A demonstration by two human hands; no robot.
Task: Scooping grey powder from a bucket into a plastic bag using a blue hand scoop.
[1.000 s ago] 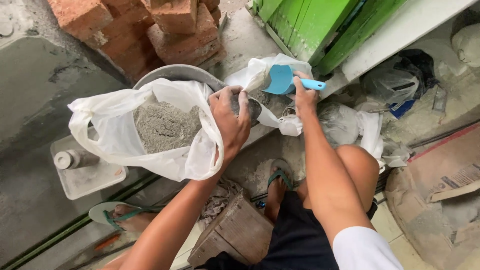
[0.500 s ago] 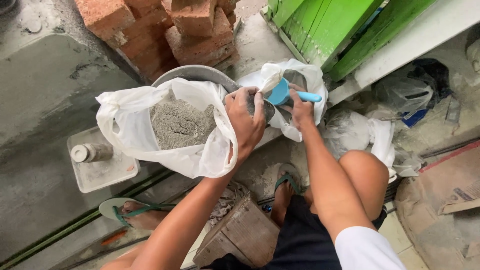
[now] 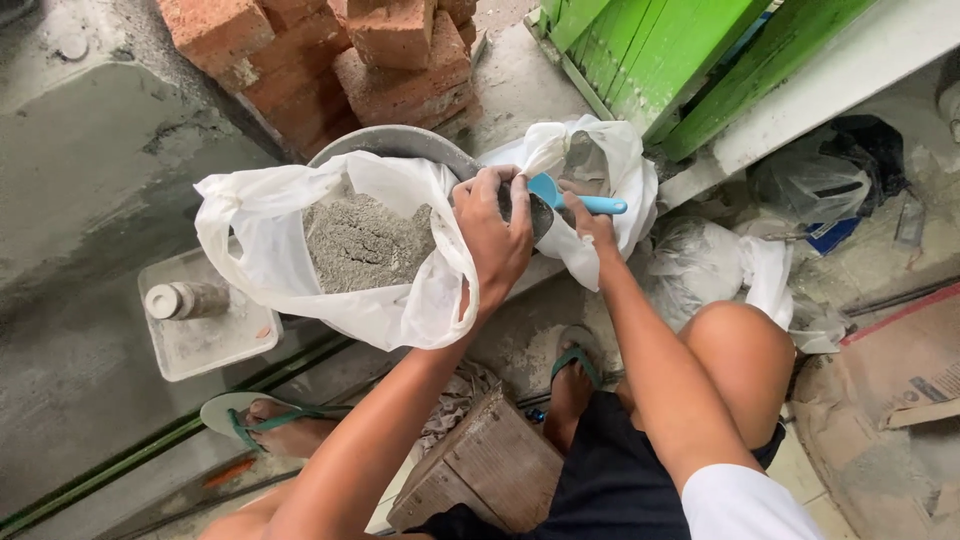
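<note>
the left hand (image 3: 497,238) is clenched on the rim of the white plastic bag (image 3: 262,235) of grey cement powder (image 3: 362,240); the right hand (image 3: 588,222) is closed around the blue scoop (image 3: 560,194), dipped in the second white bag (image 3: 610,170) beside it. powder could be spilled between the bags if the rim is let sag or the scoop is tilted.

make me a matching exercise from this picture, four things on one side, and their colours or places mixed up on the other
Things:
1. scoop
2. bricks
3. grey powder
4. bottle

Colour or place:
A. lying in a shallow tray at the left
B. blue, in the right hand
C. stacked at the top, reddish
D. inside the white bag that the left hand holds open

Pairs: 1-B, 2-C, 3-D, 4-A
</note>
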